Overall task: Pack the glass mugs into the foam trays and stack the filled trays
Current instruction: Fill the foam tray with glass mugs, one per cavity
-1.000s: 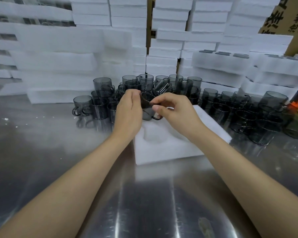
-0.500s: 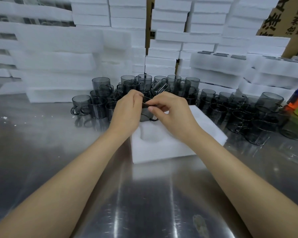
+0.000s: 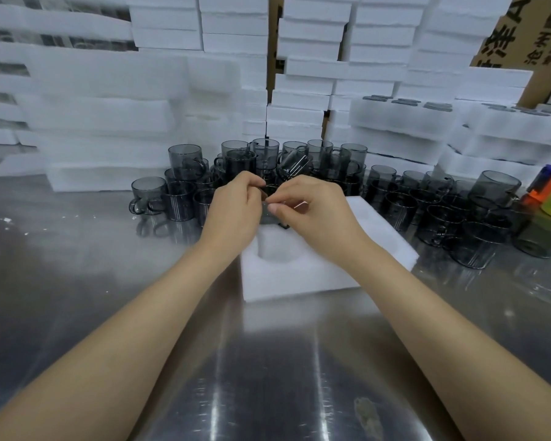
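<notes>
**A:** Entry 1. What do we log?

**B:** 1 smoky glass mug (image 3: 269, 214), held over the far-left part of the foam tray (image 3: 299, 281). The left hand (image 3: 233, 214) is curled round its side. The right hand (image 3: 315, 218) pinches it with thumb and fingertips. We cannot tell whether its base has entered a pocket. The near pocket (image 3: 274, 246) of the tray is empty.

**A:** Entry 2. What are the hazards?

**B:** We judge 3.
1. The glass is smooth and the right hand has only a pinch on it, so a slip would drop the mug onto the tray edge or the steel table (image 3: 268, 361).
2. If the mug goes in tilted, the handle could catch the foam and the mug would sit proud. A tray stacked on top would then rock.
3. The loose mugs (image 3: 268, 160) crowd just behind the tray and to its right. A knuckle or elbow could knock them together and chip them.

**A:** Entry 3. Is there any writing?

**B:** Only on the cardboard box (image 3: 522, 36), far behind the tray and to its right. It carries a large dark "A" and Chinese characters, turned sideways and cut off by the frame edge, and we cannot read them surely. We see no mark on the mugs, the foam, or the filled trays (image 3: 401, 116).
</notes>
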The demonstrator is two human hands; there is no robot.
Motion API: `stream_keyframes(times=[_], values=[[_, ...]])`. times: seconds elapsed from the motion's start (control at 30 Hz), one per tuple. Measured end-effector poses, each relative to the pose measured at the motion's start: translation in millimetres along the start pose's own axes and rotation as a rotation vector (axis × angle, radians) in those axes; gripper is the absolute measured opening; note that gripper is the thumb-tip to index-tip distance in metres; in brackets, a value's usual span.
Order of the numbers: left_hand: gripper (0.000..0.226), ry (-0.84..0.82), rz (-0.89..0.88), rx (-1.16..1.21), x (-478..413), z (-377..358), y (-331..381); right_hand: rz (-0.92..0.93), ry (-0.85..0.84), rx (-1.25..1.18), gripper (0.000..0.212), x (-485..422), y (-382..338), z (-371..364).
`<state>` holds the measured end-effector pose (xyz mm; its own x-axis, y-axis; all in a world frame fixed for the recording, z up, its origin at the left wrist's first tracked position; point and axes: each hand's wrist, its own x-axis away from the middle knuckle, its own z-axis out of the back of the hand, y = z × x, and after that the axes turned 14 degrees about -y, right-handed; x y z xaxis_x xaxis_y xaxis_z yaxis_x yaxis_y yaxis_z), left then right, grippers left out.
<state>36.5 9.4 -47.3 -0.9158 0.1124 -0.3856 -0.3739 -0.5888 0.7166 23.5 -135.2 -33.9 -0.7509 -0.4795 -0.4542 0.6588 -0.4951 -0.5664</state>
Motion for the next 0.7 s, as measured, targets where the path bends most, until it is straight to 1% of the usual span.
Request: stream_keyframes(times=[0.13,0.3,0.4,0.5,0.6,0.7], values=[[0.03,0.005,-0.021,-0.051,1.9,-0.9,2.6,-0.057,0.022,-0.018,0.004,-0.5,1.5,-0.1],[0.03,-0.004,-0.007,-0.121,1.8,0.0,4.1,-0.112,-0.004,0.083,0.006,0.0,2.8,2.5],[0.025,-0.068,0.029,-0.216,-1.3,1.4,0.7,-0.218,-0.114,0.109,0.008,-0.8,2.7,2.0],[0.02,-0.146,0.077,-0.242,-3.3,2.3,-1.9,-0.322,-0.215,0.155,0.011,-1.4,2.9,3.4],[0.02,-0.133,0.05,-0.319,-3.4,2.0,-1.5,-0.339,-0.243,0.186,0.014,-0.8,1.6,6.8],[0.024,-0.15,0.031,-0.331,-2.1,3.4,-1.2,-0.348,-0.276,0.127,0.021,0.7,3.0,10.3]])
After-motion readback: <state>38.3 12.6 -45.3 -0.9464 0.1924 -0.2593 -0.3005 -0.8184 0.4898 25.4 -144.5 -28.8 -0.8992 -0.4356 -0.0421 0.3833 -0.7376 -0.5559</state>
